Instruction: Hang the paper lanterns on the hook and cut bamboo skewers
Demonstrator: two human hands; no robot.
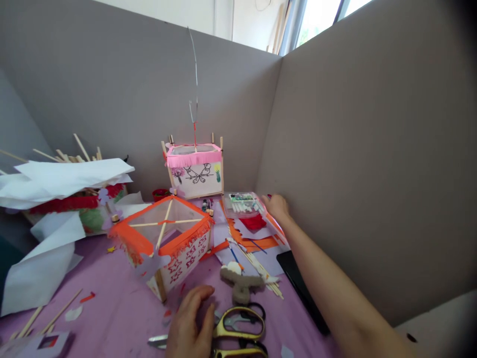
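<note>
My left hand [192, 323] rests on the purple tabletop [112, 308] at the bottom, fingers apart, its thumb touching gold-handled scissors [238, 323]. My right hand [276, 205] is stretched far forward to the clear plastic box of small white pieces [244, 203] by the right wall; its fingers are hidden behind the palm. An orange-trimmed paper lantern [167, 238] with a stick frame stands in front of my left hand. Behind it stands a pink-trimmed lantern [196, 171] with drawings and a wire hanger.
Grey partition walls [354, 149] close off the back and right. White paper sheets and wooden sticks [63, 179] pile up at the left. Orange and red paper scraps [253, 233], loose sticks, a brown glue gun [240, 286] and a black tablet [301, 283] lie at the right.
</note>
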